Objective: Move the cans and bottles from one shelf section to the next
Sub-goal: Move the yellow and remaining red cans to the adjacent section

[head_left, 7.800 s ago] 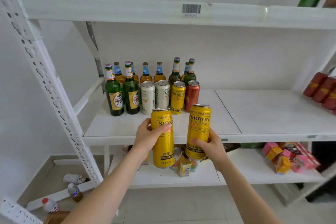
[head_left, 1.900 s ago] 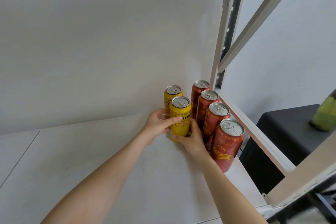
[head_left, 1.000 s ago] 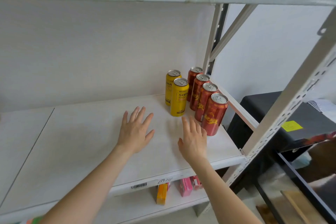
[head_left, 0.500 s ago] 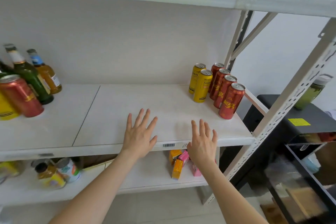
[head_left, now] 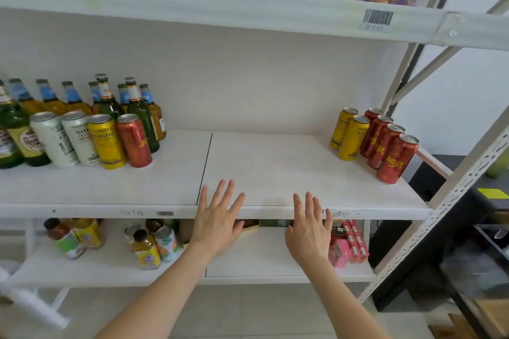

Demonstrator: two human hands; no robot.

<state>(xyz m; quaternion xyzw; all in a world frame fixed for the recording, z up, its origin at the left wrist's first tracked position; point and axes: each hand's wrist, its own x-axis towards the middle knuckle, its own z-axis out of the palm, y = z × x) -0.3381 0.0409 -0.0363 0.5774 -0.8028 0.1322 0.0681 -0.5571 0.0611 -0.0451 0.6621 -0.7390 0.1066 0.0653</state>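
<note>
Shelf [head_left: 275, 162]: left grip [head_left: 217, 224], right grip [head_left: 309, 231] spread mid-front; six cans [head_left: 385, 143] well right

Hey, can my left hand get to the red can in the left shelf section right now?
Probably yes. The left hand is open and empty, and the red can stands at the front row's right end, with only bare shelf between them.

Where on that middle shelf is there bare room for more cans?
The widest free patch is the middle shelf's right board, from the seam to the yellow cans and red cans at its right end. The left board is bare in front; its back is crowded with bottles and mixed cans.
</note>
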